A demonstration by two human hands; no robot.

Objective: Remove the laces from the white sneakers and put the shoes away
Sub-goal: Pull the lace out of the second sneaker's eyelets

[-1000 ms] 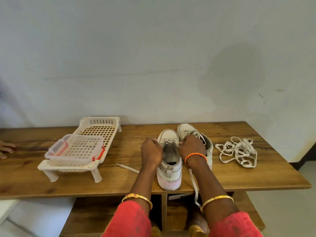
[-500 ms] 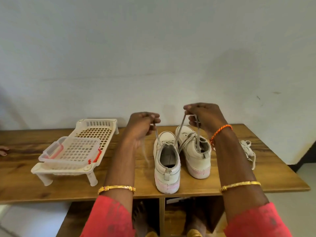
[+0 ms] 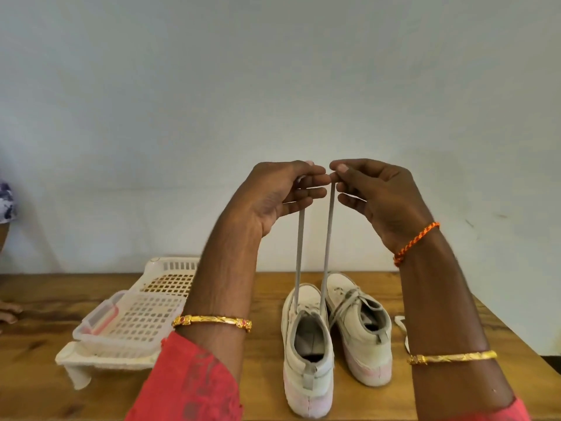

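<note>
So that it can be drawn up out of the eyelets, the lace [image 3: 327, 235] of the near sneaker [image 3: 306, 357] on the table [image 3: 264, 302] is pinched, one end each, by left hand [image 3: 282, 196] and right hand [image 3: 376, 196], while the second sneaker [image 3: 361, 326] is left laced alongside.

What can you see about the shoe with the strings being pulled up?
The near shoe is a white sneaker with a pinkish sole edge and a grey lining and heel tab. It stands upright on the wooden table, heel toward the camera, side by side with the other shoe. Its grey lace rises in two taut strands, one pinched by the left hand, one by the right hand.
</note>
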